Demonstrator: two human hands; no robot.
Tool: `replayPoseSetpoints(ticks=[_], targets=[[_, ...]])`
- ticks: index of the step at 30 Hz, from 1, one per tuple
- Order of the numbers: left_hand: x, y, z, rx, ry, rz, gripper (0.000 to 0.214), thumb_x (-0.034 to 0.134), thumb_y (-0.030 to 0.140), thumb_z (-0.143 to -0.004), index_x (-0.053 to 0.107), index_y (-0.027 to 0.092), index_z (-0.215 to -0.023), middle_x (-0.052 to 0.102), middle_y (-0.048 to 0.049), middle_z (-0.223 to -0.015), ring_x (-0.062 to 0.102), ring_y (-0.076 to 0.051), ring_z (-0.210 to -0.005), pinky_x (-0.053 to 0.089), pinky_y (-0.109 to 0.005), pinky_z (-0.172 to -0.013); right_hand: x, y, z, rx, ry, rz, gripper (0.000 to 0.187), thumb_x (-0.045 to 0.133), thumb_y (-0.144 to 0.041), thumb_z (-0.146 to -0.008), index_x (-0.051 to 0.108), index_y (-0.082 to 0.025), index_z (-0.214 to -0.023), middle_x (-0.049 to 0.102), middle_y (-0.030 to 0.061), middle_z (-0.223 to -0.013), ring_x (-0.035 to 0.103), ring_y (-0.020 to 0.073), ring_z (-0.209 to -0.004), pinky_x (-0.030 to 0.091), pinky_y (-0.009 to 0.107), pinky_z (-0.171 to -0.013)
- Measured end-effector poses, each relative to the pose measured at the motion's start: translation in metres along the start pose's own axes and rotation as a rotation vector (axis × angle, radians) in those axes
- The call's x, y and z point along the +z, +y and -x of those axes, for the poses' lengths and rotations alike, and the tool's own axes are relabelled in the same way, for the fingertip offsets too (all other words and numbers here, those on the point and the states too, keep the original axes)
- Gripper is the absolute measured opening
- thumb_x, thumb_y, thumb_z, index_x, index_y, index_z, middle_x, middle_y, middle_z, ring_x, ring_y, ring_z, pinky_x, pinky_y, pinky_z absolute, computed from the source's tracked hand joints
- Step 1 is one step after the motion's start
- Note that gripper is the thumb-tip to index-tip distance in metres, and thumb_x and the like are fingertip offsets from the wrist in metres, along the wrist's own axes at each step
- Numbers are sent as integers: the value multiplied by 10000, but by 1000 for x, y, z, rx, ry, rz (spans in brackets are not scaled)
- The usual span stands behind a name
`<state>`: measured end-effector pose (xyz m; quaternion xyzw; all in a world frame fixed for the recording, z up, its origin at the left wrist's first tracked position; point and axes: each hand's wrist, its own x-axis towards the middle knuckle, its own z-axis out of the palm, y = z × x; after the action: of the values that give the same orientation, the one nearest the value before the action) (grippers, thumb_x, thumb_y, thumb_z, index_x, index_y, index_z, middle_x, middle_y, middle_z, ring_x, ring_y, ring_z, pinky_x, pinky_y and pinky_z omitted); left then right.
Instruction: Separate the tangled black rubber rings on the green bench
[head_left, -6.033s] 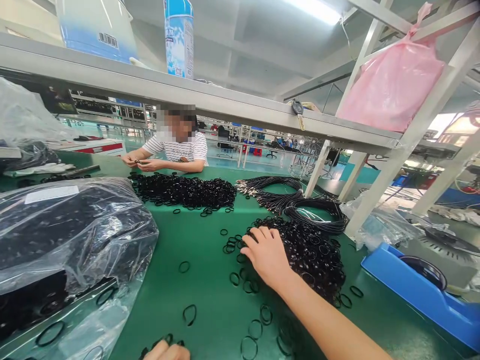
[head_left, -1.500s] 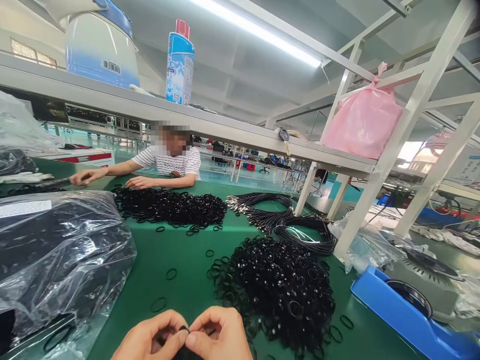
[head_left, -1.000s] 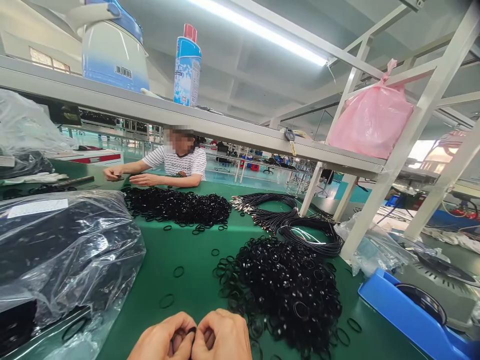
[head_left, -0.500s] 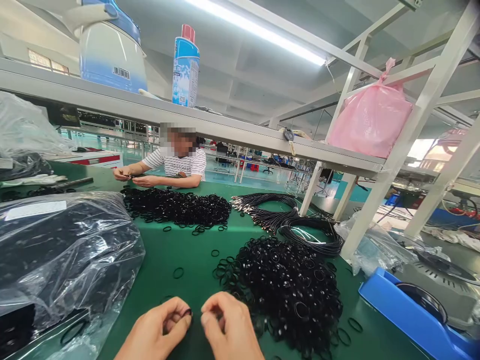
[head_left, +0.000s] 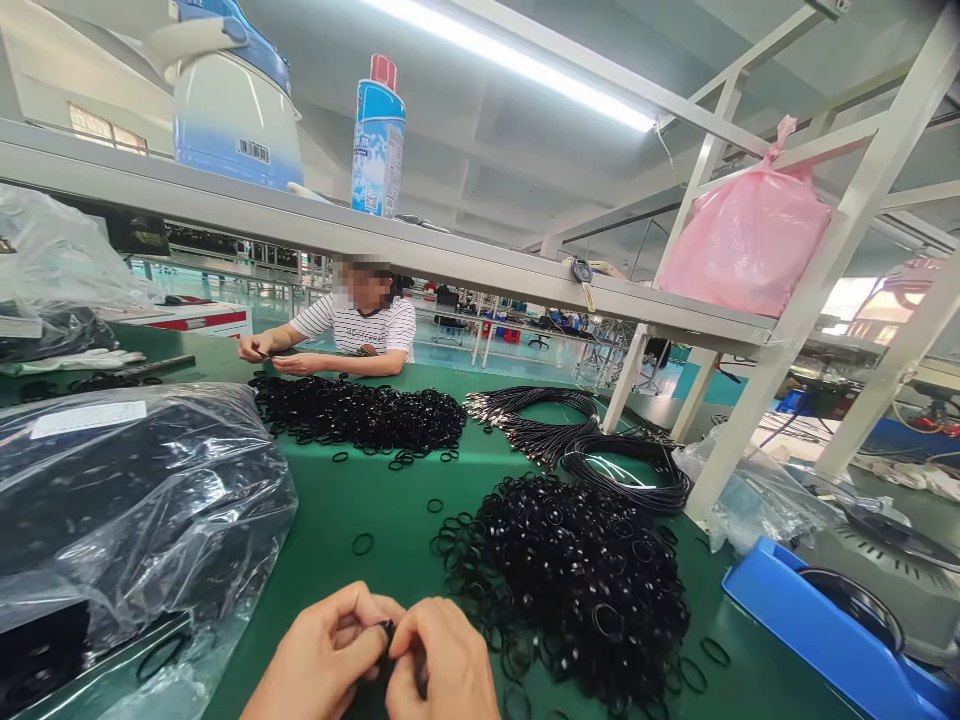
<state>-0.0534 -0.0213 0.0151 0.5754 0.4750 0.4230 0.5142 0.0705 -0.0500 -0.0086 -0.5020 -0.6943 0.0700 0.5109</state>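
Observation:
My left hand (head_left: 322, 655) and my right hand (head_left: 442, 665) meet at the bottom edge, fingertips pinched together on a small black rubber ring (head_left: 388, 630). Both hands are closed on it. Just right of them lies a big heap of black rubber rings (head_left: 577, 575) on the green table (head_left: 375, 505). A few loose rings (head_left: 363, 544) lie scattered ahead of my hands.
A clear plastic bag of black goods (head_left: 127, 500) fills the left. A second ring pile (head_left: 360, 412) lies before a person in a striped shirt (head_left: 360, 325) across the table. Coiled black cables (head_left: 600, 445) sit behind my heap; a blue tray (head_left: 825, 630) is at right. A shelf (head_left: 375, 240) runs overhead.
Six seconds ago my right hand reached into the ring heap; since then both hands work together at the bottom edge. Half a second ago they were slightly apart; now the fingertips touch again.

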Motion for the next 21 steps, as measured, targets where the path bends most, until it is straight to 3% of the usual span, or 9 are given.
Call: replayPoseSetpoints(ticks=[2, 4, 8, 12, 15, 19, 21], targets=[[2, 1, 1, -31, 11, 136, 282, 683, 327, -580, 427, 211, -563, 664, 7, -720, 377, -62, -386, 198, -156, -308, 0, 1, -2, 100, 5, -1, 304, 412, 34, -521, 449, -225, -676, 482, -61, -621, 521, 125, -591, 334, 210, -527], [3, 3, 3, -35, 25, 178, 325, 732, 328, -545, 432, 201, -553, 669, 9, -705, 358, -47, -378, 226, -158, -330, -4, 1, -5, 153, 13, 0, 301, 410, 36, -524, 451, -225, -669, 453, -69, -600, 497, 116, -551, 324, 206, -503], [3, 6, 5, -54, 6, 223, 325, 787, 392, -493, 554, 185, -588, 597, 36, -567, 462, -99, -474, 363, -204, -449, -11, 1, -7, 108, 25, 11, 298, 396, 37, -530, 446, -225, -664, 460, -64, -623, 504, 116, -574, 338, 202, -518], [4, 3, 5, -170, -73, 302, 377, 770, 497, -509, 632, 169, -633, 529, 45, -497, 419, -94, -460, 306, -204, -465, -9, 6, -2, 12, 27, 13, 307, 404, 34, -541, 444, -229, -695, 486, -54, -651, 520, 126, -622, 351, 205, -544], [-3, 2, 1, -194, 57, 276, 336, 784, 452, -522, 617, 166, -582, 478, 60, -469, 388, -89, -448, 256, -186, -428, -7, 7, 1, -57, 3, 32, 311, 396, 33, -542, 419, -228, -709, 483, -47, -670, 511, 129, -632, 351, 215, -564], [-26, 4, -8, -149, 348, 269, 311, 813, 326, -468, 612, 197, -667, 558, 57, -539, 502, -128, -517, 395, -203, -475, -24, 10, -10, -46, 4, 99, 269, 383, 32, -608, 400, -220, -701, 469, -25, -690, 500, 146, -663, 363, 241, -603], [-37, 4, -12, -67, 364, 133, 286, 791, 357, -490, 636, 205, -676, 607, 37, -568, 556, -156, -543, 446, -230, -503, -41, 19, -20, -31, -10, 210, 270, 384, 35, -659, 447, -216, -735, 497, -11, -704, 506, 158, -665, 367, 256, -599]])
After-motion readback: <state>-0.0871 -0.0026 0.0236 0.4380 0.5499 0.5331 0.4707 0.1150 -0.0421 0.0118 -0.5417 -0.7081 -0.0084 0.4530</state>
